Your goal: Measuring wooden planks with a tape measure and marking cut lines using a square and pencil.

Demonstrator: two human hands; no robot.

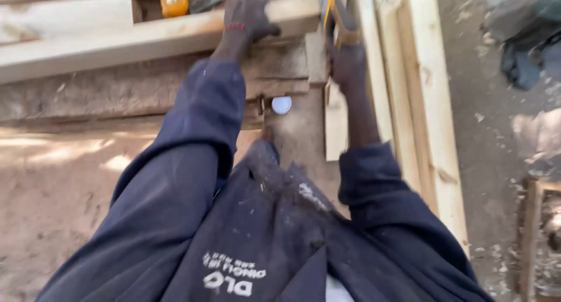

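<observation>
Left hand: your left hand lies spread flat on the pale plank, fingers apart, pressing it down onto the table. Keep your weight over it so the plank cannot skid.
Right hand: your right hand is closed around the handle of a yellow-trimmed hand tool; the picture is blurred, so its blade cannot be made out.
Plank: it runs across the table's far edge, its right end just beside the tool.
Grip advice: hold the wrist straight and keep the left fingers well away from the tool's path.
Nearby: stacked boards lie to the right; an orange bottle stands behind the plank.
</observation>
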